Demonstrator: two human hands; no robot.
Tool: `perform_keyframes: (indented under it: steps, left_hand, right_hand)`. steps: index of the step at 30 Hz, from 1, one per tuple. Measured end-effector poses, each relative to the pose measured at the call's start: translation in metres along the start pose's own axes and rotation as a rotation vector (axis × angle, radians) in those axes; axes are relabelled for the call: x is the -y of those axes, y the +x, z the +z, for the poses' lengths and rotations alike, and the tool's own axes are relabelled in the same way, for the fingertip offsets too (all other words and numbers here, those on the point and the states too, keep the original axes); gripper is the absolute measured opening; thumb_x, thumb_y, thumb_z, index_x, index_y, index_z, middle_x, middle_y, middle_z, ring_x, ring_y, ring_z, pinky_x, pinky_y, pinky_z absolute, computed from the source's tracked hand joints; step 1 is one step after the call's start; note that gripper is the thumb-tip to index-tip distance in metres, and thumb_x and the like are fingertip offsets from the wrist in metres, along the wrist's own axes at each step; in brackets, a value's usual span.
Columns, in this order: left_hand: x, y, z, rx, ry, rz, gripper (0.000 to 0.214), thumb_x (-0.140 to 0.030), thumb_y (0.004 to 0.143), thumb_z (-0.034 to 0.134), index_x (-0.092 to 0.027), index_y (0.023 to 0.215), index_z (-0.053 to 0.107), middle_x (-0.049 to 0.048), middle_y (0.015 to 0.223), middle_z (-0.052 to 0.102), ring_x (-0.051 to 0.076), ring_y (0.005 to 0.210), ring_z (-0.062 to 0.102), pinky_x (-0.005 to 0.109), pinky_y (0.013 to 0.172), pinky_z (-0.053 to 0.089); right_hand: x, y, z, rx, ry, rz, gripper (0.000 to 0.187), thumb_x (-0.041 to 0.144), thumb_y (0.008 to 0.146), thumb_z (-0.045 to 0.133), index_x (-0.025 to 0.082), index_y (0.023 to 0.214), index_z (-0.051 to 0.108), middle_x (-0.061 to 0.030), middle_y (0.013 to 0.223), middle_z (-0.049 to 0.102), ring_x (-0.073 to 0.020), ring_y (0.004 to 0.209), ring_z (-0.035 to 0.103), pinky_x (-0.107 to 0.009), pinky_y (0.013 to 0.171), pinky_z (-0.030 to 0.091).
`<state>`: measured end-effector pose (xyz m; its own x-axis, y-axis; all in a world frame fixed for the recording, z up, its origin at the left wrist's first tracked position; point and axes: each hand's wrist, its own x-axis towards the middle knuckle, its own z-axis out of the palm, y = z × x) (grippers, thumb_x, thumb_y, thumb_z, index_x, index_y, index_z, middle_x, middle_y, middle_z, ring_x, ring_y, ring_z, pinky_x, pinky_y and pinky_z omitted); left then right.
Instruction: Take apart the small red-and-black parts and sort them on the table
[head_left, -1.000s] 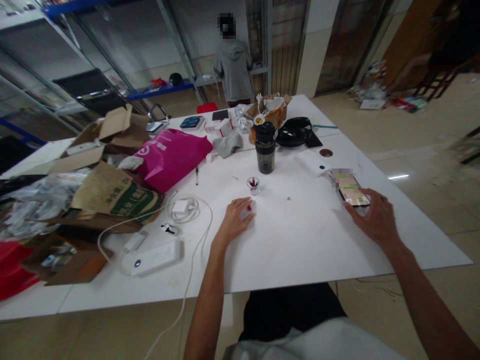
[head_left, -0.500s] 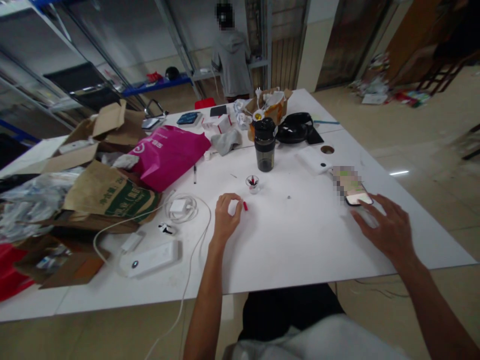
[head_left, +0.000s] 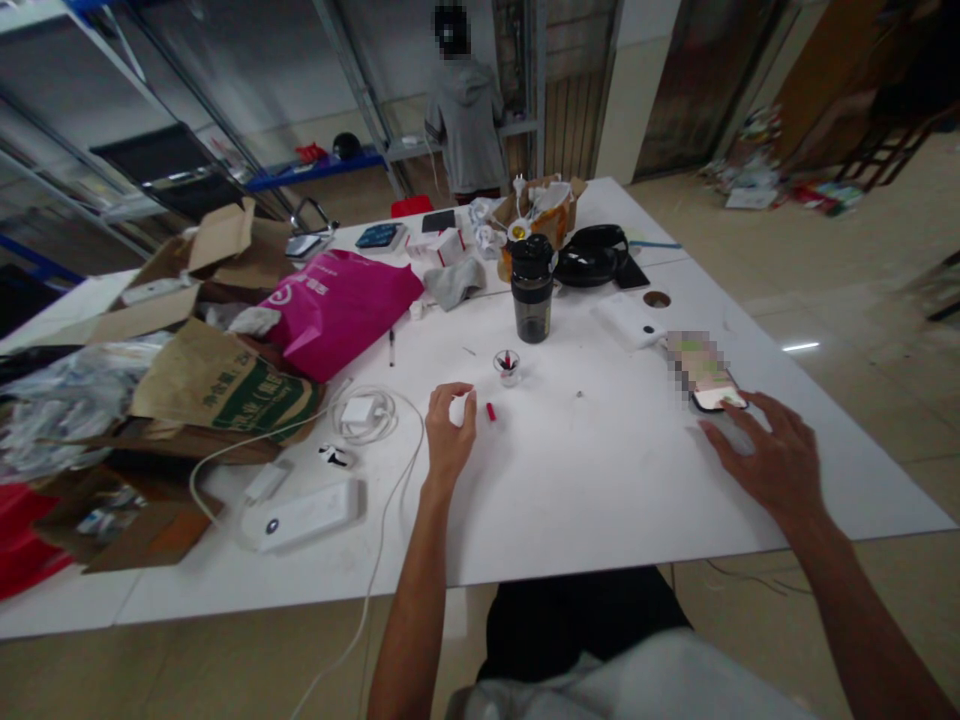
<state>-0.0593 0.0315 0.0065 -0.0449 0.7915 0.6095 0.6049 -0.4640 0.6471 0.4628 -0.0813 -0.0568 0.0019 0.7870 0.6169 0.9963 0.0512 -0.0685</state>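
My left hand (head_left: 451, 432) is just above the table, its thumb and forefinger curled into a ring with the tips meeting or nearly so. Whether a small thing is pinched there I cannot make out. A short red piece, like a cap (head_left: 491, 411), lies right of the fingertips. Behind it stands a small clear cup (head_left: 507, 370) with red and dark pieces in it. My right hand (head_left: 776, 455) holds nothing; its fingers are spread, with the forefinger at the near edge of a lit phone (head_left: 709, 378), seemingly touching the screen.
A dark shaker bottle (head_left: 532, 300) stands behind the cup. Left are a magenta bag (head_left: 337, 310), cardboard boxes (head_left: 131, 520), a coiled white cable (head_left: 367, 415) and a white power bank (head_left: 311, 515). Black headphones (head_left: 592, 258) lie farther back. A person (head_left: 469, 130) stands beyond the table.
My left hand has drawn slightly left, away from the red piece, and its ring of fingers has narrowed. My right hand stays at the phone, almost unmoved.
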Motion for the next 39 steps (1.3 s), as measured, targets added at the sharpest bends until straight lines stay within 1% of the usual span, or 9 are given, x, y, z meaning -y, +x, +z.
perform_keyframes:
  steps: [9, 14, 17, 19, 23, 28, 31, 35, 39]
  left_hand:
    - [-0.003, 0.0, 0.0, 0.001, 0.005, -0.012, 0.012, -0.036, 0.119, 0.068, -0.026, 0.119, 0.075, 0.0086, 0.115, 0.08, 0.027, 0.112, 0.077, 0.047, 0.104, 0.062]
    - [-0.003, 0.0, 0.0, 0.004, -0.003, 0.0, 0.012, -0.035, 0.119, 0.069, -0.026, 0.12, 0.076, 0.0088, 0.115, 0.08, 0.027, 0.112, 0.076, 0.047, 0.104, 0.062]
    - [-0.003, 0.0, 0.0, 0.002, -0.008, 0.009, 0.011, -0.034, 0.119, 0.07, -0.025, 0.12, 0.076, 0.0085, 0.115, 0.079, 0.027, 0.112, 0.076, 0.046, 0.105, 0.062]
    - [-0.004, 0.0, 0.0, 0.007, -0.006, 0.007, 0.011, -0.033, 0.119, 0.07, -0.025, 0.121, 0.076, 0.0084, 0.115, 0.079, 0.027, 0.113, 0.076, 0.046, 0.105, 0.062]
    - [-0.006, -0.001, 0.001, 0.021, -0.007, 0.003, 0.011, -0.035, 0.119, 0.069, -0.026, 0.121, 0.076, 0.0087, 0.116, 0.08, 0.027, 0.114, 0.076, 0.046, 0.106, 0.062]
    - [-0.008, 0.0, 0.003, 0.037, -0.025, -0.023, 0.012, -0.036, 0.119, 0.069, -0.026, 0.121, 0.075, 0.0092, 0.118, 0.081, 0.028, 0.114, 0.076, 0.048, 0.105, 0.063]
    - [-0.01, 0.012, 0.006, 0.073, -0.008, -0.022, 0.013, -0.036, 0.119, 0.068, -0.027, 0.122, 0.076, 0.0097, 0.12, 0.081, 0.029, 0.118, 0.076, 0.049, 0.107, 0.063]
    - [-0.011, 0.049, 0.009, 0.137, 0.019, 0.09, 0.01, -0.03, 0.116, 0.071, -0.027, 0.122, 0.078, 0.0105, 0.123, 0.08, 0.031, 0.123, 0.074, 0.054, 0.114, 0.061]
    - [-0.006, 0.089, 0.017, 0.39, 0.103, 0.207, 0.008, -0.025, 0.107, 0.081, -0.027, 0.113, 0.086, 0.0133, 0.131, 0.078, 0.035, 0.128, 0.071, 0.059, 0.12, 0.058]
  right_hand:
    - [0.004, 0.005, -0.004, -0.019, 0.009, 0.039, 0.051, 0.054, 0.111, 0.075, 0.023, 0.152, 0.078, -0.0205, 0.159, 0.078, -0.0438, 0.142, 0.075, -0.062, 0.118, 0.059]
    - [0.005, 0.005, -0.005, 0.013, 0.027, 0.06, 0.057, 0.056, 0.111, 0.072, 0.022, 0.157, 0.076, -0.0222, 0.161, 0.076, -0.0462, 0.143, 0.073, -0.063, 0.118, 0.057]
    - [0.005, 0.004, -0.005, 0.032, 0.032, 0.07, 0.057, 0.055, 0.111, 0.072, 0.024, 0.16, 0.075, -0.0209, 0.164, 0.074, -0.0463, 0.145, 0.072, -0.064, 0.119, 0.057]
    - [0.004, 0.004, -0.004, 0.029, 0.021, 0.077, 0.056, 0.054, 0.111, 0.073, 0.025, 0.158, 0.077, -0.0201, 0.165, 0.074, -0.045, 0.145, 0.072, -0.063, 0.119, 0.057]
    - [0.004, 0.004, -0.003, 0.02, -0.008, 0.061, 0.053, 0.055, 0.11, 0.075, 0.02, 0.15, 0.081, -0.0221, 0.162, 0.075, -0.0446, 0.141, 0.073, -0.059, 0.115, 0.057]
    - [0.004, 0.005, -0.003, 0.016, -0.039, 0.043, 0.051, 0.054, 0.111, 0.075, 0.021, 0.15, 0.08, -0.0218, 0.161, 0.076, -0.0439, 0.14, 0.074, -0.057, 0.112, 0.058]
    - [0.004, 0.005, -0.003, 0.004, -0.042, 0.035, 0.05, 0.055, 0.111, 0.075, 0.021, 0.148, 0.08, -0.0215, 0.16, 0.076, -0.0428, 0.14, 0.074, -0.056, 0.112, 0.058]
    - [0.004, 0.004, -0.002, 0.013, -0.002, 0.05, 0.054, 0.053, 0.11, 0.075, 0.022, 0.154, 0.078, -0.0226, 0.163, 0.074, -0.0452, 0.142, 0.072, -0.059, 0.115, 0.057]
    - [0.005, 0.003, -0.001, 0.023, 0.006, 0.068, 0.056, 0.053, 0.11, 0.075, 0.024, 0.157, 0.077, -0.0225, 0.165, 0.072, -0.0465, 0.142, 0.072, -0.062, 0.115, 0.057]
